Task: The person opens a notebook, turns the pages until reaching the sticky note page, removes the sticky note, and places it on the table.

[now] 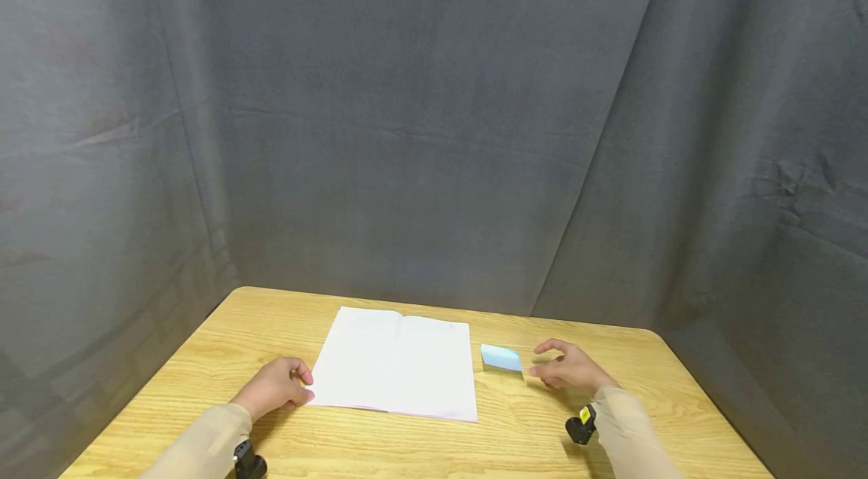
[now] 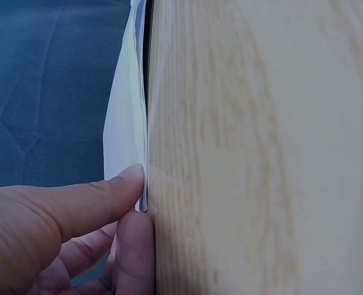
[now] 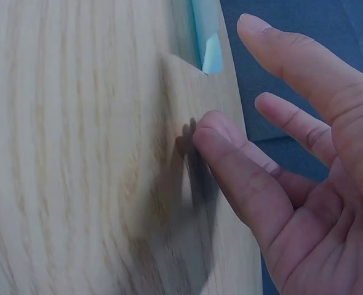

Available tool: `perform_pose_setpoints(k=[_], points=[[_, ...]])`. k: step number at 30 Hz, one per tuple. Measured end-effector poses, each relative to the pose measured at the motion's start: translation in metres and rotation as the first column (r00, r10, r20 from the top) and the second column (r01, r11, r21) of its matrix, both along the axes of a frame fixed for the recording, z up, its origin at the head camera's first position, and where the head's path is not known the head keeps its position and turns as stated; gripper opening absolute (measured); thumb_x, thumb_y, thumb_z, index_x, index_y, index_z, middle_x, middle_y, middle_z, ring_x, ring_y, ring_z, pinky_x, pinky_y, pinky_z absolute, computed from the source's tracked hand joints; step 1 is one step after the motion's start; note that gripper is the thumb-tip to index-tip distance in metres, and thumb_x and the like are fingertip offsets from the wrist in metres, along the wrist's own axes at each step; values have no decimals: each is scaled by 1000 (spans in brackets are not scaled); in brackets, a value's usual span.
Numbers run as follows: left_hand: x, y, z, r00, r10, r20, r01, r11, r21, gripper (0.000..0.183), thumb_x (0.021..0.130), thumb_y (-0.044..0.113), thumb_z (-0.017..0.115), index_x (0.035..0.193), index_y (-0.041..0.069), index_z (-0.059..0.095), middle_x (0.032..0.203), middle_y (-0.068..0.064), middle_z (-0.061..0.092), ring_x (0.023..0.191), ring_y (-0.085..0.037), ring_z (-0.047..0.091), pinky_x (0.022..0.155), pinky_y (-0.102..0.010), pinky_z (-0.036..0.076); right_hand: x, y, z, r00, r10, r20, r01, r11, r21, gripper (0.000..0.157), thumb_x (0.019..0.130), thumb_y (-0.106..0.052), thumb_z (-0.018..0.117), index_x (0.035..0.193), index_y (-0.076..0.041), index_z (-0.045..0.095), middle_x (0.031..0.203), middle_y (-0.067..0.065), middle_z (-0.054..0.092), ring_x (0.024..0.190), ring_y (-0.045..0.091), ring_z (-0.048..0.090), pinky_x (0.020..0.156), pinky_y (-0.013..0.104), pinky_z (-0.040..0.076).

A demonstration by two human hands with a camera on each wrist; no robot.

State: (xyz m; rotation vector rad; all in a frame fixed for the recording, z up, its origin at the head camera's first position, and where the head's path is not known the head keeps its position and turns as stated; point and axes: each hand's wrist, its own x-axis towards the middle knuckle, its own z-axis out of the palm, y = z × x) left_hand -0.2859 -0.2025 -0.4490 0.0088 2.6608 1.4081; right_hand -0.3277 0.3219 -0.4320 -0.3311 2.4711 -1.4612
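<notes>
An open notebook (image 1: 389,363) with blank-looking white pages lies on the table. My left hand (image 1: 274,385) is at its near left corner, and in the left wrist view the thumb (image 2: 101,206) and a finger pinch the edge of the pages (image 2: 127,110). Right of the notebook is a small light-blue paper slip (image 1: 501,357), slightly curled up off the wood. Close to the slip's right end hovers my right hand (image 1: 568,367), thumb and fingers spread apart. In the right wrist view a gap separates the fingertips from the blue slip (image 3: 209,43), and nothing is held.
The wooden table (image 1: 515,441) has rounded far corners. Grey cloth (image 1: 407,125) hangs behind it and along both sides. Each wrist carries a small black camera, one on the left (image 1: 249,462) and one on the right (image 1: 581,426).
</notes>
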Motion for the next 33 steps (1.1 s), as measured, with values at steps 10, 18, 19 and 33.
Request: perform_pose_setpoints(k=[10, 18, 19, 33], points=[[-1, -2, 12, 999, -16, -35, 13, 996, -94, 17, 76, 0, 73, 84, 4, 59, 65, -3, 53, 55, -15, 47, 50, -28, 41, 5, -3, 12, 996, -73, -58, 76, 996, 46, 57, 88, -20, 70, 129, 11, 44, 91, 11, 66, 76, 15, 59, 66, 31, 51], [-32, 25, 85, 914, -128, -385, -26, 929, -370, 25, 98, 26, 55, 107, 6, 66, 93, -9, 69, 75, -20, 62, 65, -38, 50, -13, -44, 51, 954, -159, -255, 195, 973, 125, 56, 90, -32, 68, 133, -3, 48, 130, 23, 53, 118, 39, 53, 94, 49, 47], [-36, 33, 94, 895, -133, -425, -45, 923, -383, 29, 100, 29, 53, 112, 6, 65, 99, -11, 69, 81, -24, 64, 70, -41, 52, -16, -53, 57, 948, -155, -277, 198, 971, 134, 61, 89, -35, 69, 136, -4, 46, 137, 23, 49, 124, 40, 49, 98, 52, 44], [-67, 124, 109, 731, -330, -597, -181, 750, -636, 84, 92, 67, 40, 155, 13, 20, 160, -15, 19, 146, -34, 22, 117, -53, 17, -22, -151, 85, 782, -30, -623, 289, 902, 320, 92, 84, -62, 63, 155, -26, 17, 162, 17, -3, 148, 42, -4, 114, 64, 3]])
